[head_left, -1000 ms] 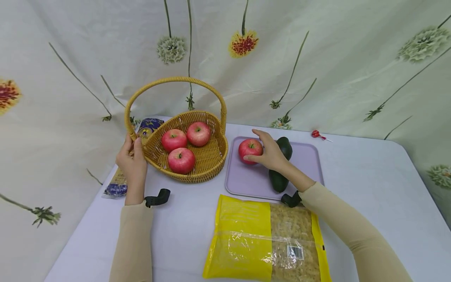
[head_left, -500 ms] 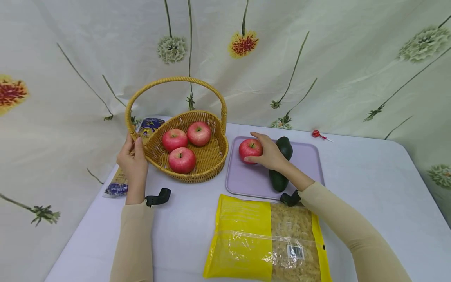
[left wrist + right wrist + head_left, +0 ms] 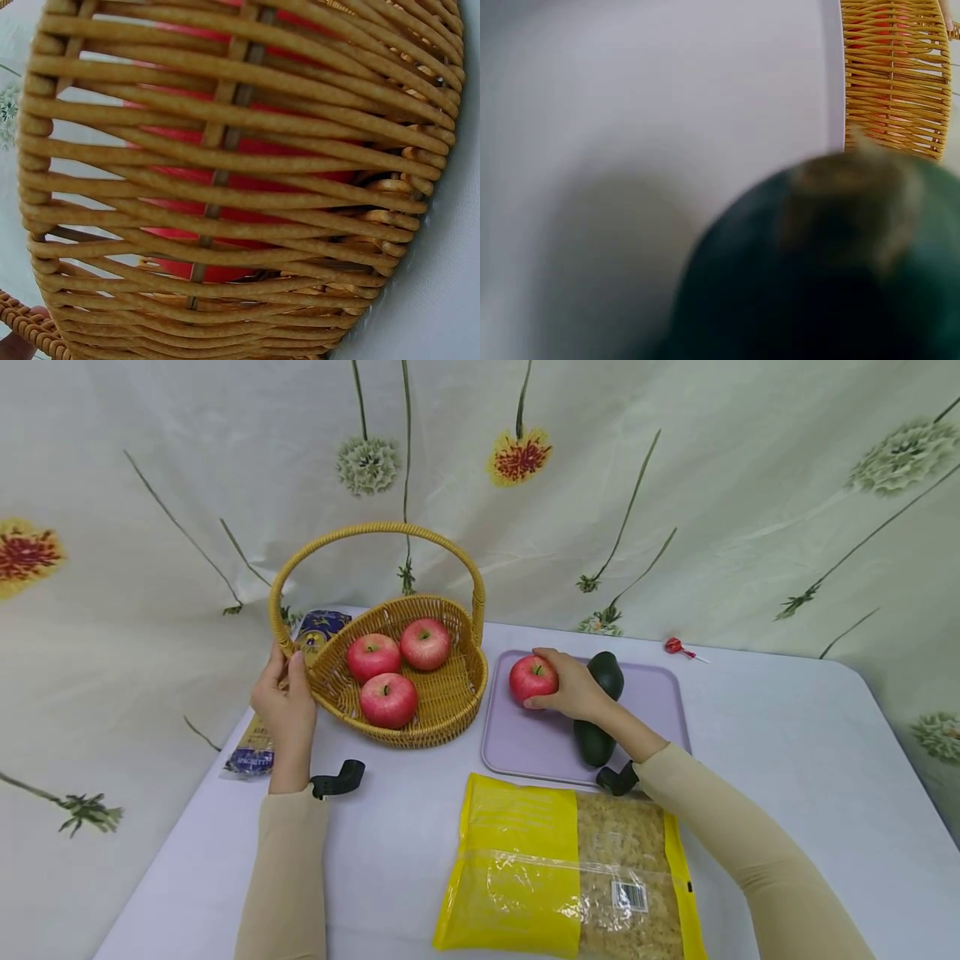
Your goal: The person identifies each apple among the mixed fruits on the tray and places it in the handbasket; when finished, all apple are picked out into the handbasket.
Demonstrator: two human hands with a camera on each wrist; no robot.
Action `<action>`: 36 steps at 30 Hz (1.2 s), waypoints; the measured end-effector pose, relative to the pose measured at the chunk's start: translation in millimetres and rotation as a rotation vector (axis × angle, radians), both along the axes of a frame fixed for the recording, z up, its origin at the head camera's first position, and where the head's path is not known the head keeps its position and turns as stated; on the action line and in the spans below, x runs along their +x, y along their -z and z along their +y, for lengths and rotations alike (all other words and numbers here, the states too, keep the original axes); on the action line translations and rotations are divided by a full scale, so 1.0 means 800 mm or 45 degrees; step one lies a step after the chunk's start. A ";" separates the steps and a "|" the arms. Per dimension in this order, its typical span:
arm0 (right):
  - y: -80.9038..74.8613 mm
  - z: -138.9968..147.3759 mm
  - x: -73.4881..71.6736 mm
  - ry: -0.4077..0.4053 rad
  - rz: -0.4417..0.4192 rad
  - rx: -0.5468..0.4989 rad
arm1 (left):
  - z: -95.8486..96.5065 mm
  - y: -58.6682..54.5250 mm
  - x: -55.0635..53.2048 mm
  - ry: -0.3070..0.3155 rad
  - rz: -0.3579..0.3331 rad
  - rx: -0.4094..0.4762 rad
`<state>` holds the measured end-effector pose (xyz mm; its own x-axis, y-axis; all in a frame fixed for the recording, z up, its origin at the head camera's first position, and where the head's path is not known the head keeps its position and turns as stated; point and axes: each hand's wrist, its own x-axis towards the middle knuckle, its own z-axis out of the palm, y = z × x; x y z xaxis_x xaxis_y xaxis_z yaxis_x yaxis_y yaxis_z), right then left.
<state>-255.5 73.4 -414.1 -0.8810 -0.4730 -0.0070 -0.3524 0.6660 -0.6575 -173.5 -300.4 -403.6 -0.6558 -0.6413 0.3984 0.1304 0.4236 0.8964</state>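
Observation:
In the head view my left hand grips the foot of the arched handle of a tan wicker basket, thumb and fingers round it. Three red apples lie inside the basket; through its weave a red apple shows in the left wrist view. Over a pale purple tray my right hand holds another red apple, thumb on the near side and fingers on the far side. Two dark green avocados lie on the tray under my right wrist; one avocado looms blurred in the right wrist view.
A yellow bag of pasta with a see-through half lies in front of the tray. Partly behind the basket and left hand is a blue spaghetti packet. A red lollipop sits at the back edge, before a flowered cloth.
My right fingers have closed from a wide spread onto the apple on the tray. My left hand stays on the basket handle, and the basket has not moved.

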 end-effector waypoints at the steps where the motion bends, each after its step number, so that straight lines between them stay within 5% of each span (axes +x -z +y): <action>1: -0.001 0.000 0.000 0.001 -0.001 0.000 | 0.000 0.000 0.000 -0.002 -0.005 0.001; 20: -0.006 0.000 0.004 0.005 0.032 -0.032 | 0.000 -0.001 0.001 -0.006 -0.016 0.007; 36: -0.064 0.011 0.023 0.043 0.032 -0.200 | -0.001 -0.001 -0.001 -0.005 -0.027 0.007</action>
